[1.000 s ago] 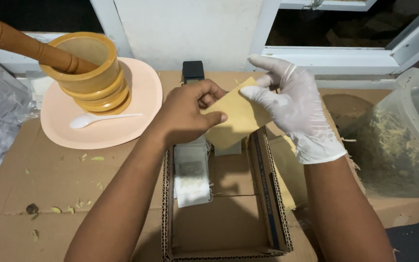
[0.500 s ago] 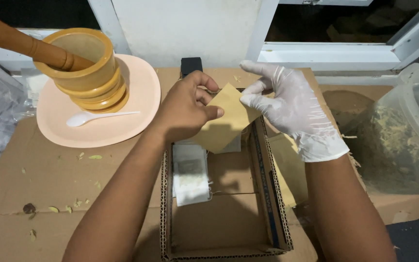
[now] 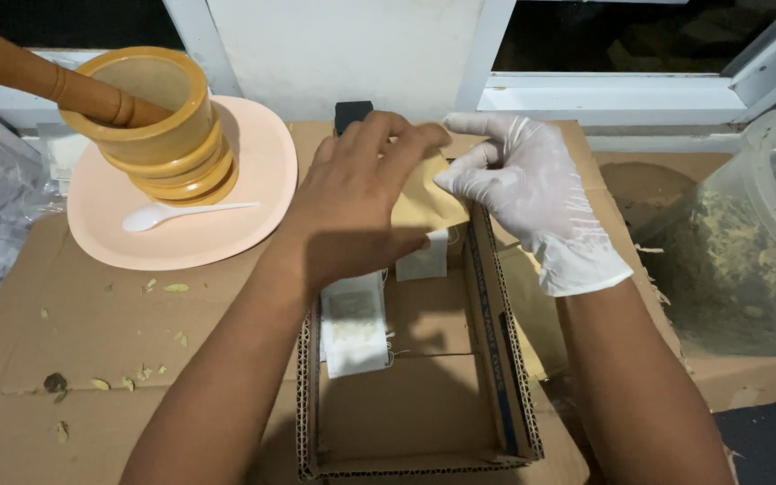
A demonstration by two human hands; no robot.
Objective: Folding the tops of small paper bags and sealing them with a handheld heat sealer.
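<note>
My bare left hand (image 3: pixel 352 202) lies over a yellow paper envelope (image 3: pixel 424 205), fingers stretched across its top and thumb under its lower edge. My right hand (image 3: pixel 532 198), in a white glove, pinches the envelope's right corner between thumb and fingers. Both hands hover above the far end of an open cardboard box (image 3: pixel 496 359). Inside the box lies a white sachet (image 3: pixel 352 328), and another white sachet (image 3: pixel 426 260) shows just under the envelope.
A wooden mortar (image 3: pixel 150 126) with a pestle (image 3: pixel 20 72) stands on a pink plate (image 3: pixel 253 198) beside a white plastic spoon (image 3: pixel 163 214). A black object (image 3: pixel 352 115) sits behind my hands. A clear tub of dried leaves (image 3: pixel 747 260) is at the right. Leaf bits dot the cardboard sheet (image 3: pixel 92 341).
My left hand's fingers have uncurled and spread flat over the envelope. The envelope has dropped lower and is mostly covered. The gloved right hand shifted slightly left, still pinching the corner.
</note>
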